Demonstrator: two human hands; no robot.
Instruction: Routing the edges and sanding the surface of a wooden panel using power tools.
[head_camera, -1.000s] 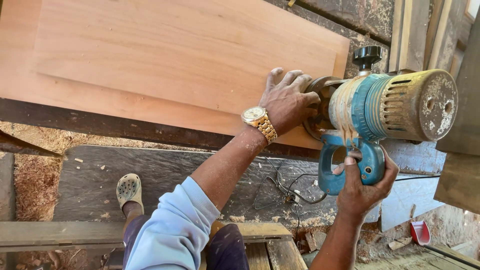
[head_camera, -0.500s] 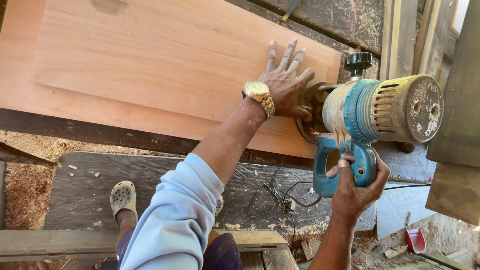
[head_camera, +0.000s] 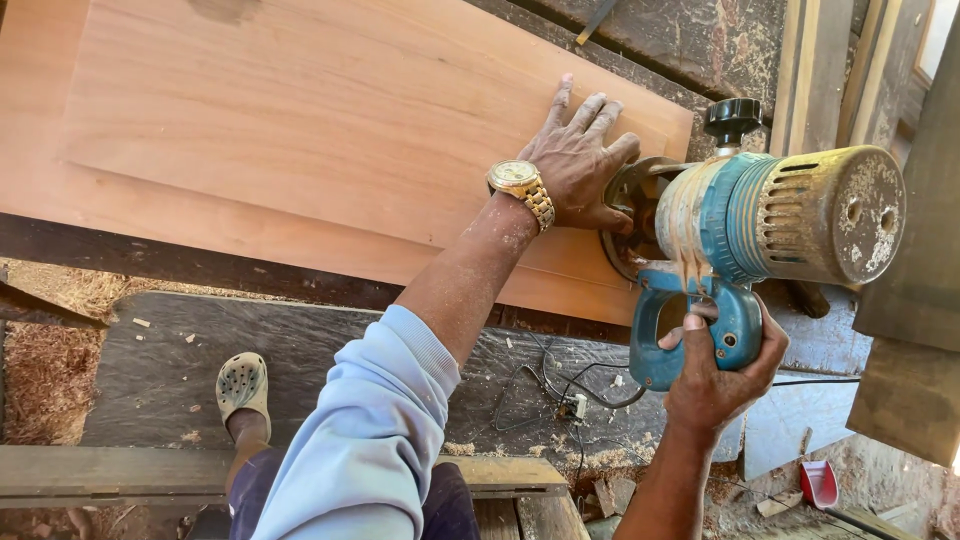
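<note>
Router (head_camera: 760, 225) sits at the panel's (head_camera: 330, 140) right end, right hand (head_camera: 720, 385) gripping its handle, left hand (head_camera: 580, 160) spread flat on the panel; stepped edge looks mostly cut.

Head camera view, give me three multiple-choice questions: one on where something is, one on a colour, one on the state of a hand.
1. Where does the left hand rest?
A. flat on the wooden panel, beside the power tool's base
B. on the floor
C. on the tool's black knob

2. What colour is the handle of the power tool?
A. red
B. blue
C. yellow

3. How is the right hand placed?
A. open in the air
B. flat on the panel
C. closed around the tool's handle

Answers:
1 A, the left hand's fingers lie spread on the wood, next to the tool's round base.
2 B, the handle and the motor band are blue under the dust.
3 C, the right hand wraps the blue grip from below, one finger inside the handle's loop.
</note>
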